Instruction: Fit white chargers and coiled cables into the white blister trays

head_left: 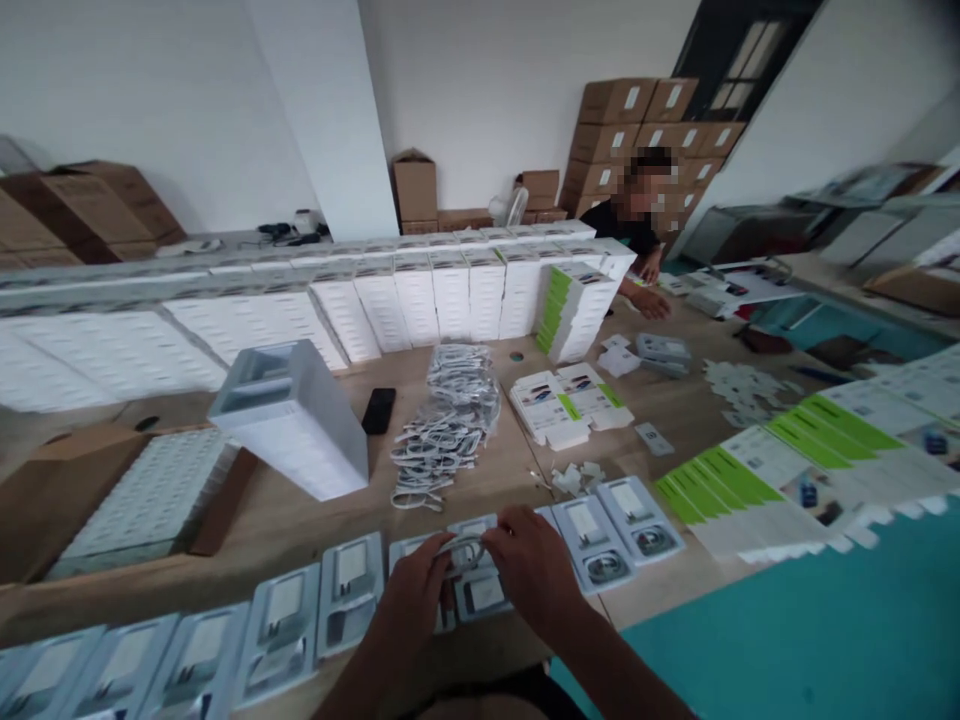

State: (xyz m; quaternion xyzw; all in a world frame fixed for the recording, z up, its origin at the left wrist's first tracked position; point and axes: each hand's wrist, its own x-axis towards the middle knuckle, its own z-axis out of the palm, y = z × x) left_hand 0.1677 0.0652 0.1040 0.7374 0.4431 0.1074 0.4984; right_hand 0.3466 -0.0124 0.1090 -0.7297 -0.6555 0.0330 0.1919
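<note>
A coiled white cable (466,552) is held between my two hands, just above a grey plastic tray (484,596) in the row at the table's near side. My left hand (416,590) grips the coil's left side with its fingers closed. On the right side, my right hand (529,560) pinches the same coil. Right of my hands, a tray (592,535) holds a white adapter above a coiled cable. To the left, a tray (351,580) has a white adapter in its upper part. Beyond the hands lies a heap of bundled white cables (450,420).
A tall stack of trays (300,430) stands left of a black phone (379,410). An open carton (150,500) sits at far left. White boxes (405,305) line the back. Flat printed boxes (757,480) lie at right. Another person (637,230) works across the table.
</note>
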